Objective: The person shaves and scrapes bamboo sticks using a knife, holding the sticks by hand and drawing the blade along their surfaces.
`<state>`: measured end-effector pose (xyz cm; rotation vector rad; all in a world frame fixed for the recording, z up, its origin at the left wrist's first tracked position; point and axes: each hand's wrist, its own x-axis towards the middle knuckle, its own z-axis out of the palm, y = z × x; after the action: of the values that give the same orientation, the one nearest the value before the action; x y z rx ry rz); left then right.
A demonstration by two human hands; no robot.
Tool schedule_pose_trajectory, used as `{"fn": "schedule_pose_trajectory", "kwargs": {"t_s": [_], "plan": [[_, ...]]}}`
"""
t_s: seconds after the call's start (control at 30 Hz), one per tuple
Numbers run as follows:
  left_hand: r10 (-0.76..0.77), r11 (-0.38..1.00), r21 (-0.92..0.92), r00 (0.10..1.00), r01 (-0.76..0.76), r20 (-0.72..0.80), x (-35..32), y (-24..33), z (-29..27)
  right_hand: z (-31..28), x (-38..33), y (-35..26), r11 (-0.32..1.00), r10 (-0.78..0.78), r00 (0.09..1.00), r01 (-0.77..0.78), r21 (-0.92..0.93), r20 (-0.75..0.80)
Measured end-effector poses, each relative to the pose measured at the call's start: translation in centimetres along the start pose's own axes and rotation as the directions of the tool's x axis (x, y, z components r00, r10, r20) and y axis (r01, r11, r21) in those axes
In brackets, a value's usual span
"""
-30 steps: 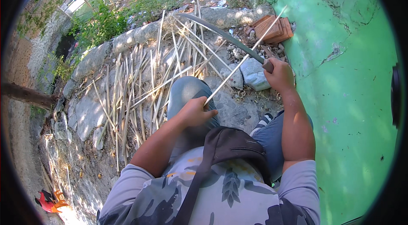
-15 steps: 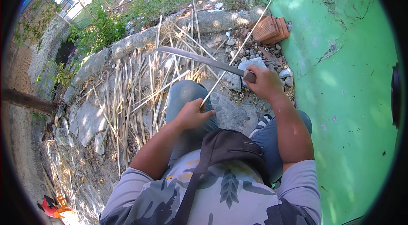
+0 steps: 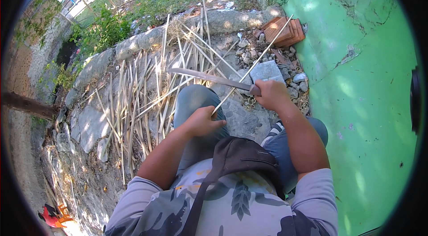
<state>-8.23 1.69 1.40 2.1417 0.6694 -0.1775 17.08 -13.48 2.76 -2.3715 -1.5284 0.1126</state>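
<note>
My right hand [image 3: 271, 97] is closed round the dark handle of a machete [image 3: 209, 77]. Its long blade points left, above my bent knee, and crosses a thin pale strip that looks like split bamboo [image 3: 269, 48]. My left hand [image 3: 204, 122] grips the near end of this strip beside my knee; from there it slants up and away to the right. Whether the blade touches the strip I cannot tell. Many similar pale strips [image 3: 129, 102] lie in a loose, criss-crossed pile on the ground ahead and to the left.
Stacked orange roof tiles [image 3: 281, 31] stand by the green wall [image 3: 356, 102] on my right. A grey stone block [image 3: 266, 72] lies among rubble before them. A low stone kerb [image 3: 147, 39] bounds the far side, with a leafy bush [image 3: 104, 28] beyond. A dark pole [image 3: 29, 105] juts in at left.
The machete and my right hand have come lower and nearer along the strip. The strip's far end has dipped slightly, while my left hand stays almost in place.
</note>
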Motion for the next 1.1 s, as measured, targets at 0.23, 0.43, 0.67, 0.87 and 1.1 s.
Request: {"fn": "schedule_pose_trajectory", "kwargs": {"t_s": [0.23,0.43,0.67,0.87,1.1], "plan": [[0.009,0.999,-0.039,1.0,-0.008,0.029,0.7,-0.7,0.1,1.1,0.6,1.8,0.991,0.105,0.992,-0.11,0.072,0.069],[-0.019,1.0,-0.007,1.0,0.02,0.006,-0.2,0.3,-0.2,0.7,0.3,0.1,1.0,-0.005,0.992,0.004,0.006,0.124],[-0.038,0.999,0.006,0.999,0.038,0.032,0.3,0.0,-0.2,1.2,0.3,1.0,0.997,0.06,0.995,-0.064,0.051,0.075],[-0.008,1.0,0.011,1.0,0.008,0.013,0.0,0.3,0.1,0.8,0.4,1.3,0.998,0.064,0.993,-0.064,-0.002,0.096],[-0.035,0.999,0.034,0.998,0.033,0.052,0.0,0.5,-0.1,0.6,0.3,1.9,0.989,0.123,0.99,-0.128,0.069,0.073]]}}
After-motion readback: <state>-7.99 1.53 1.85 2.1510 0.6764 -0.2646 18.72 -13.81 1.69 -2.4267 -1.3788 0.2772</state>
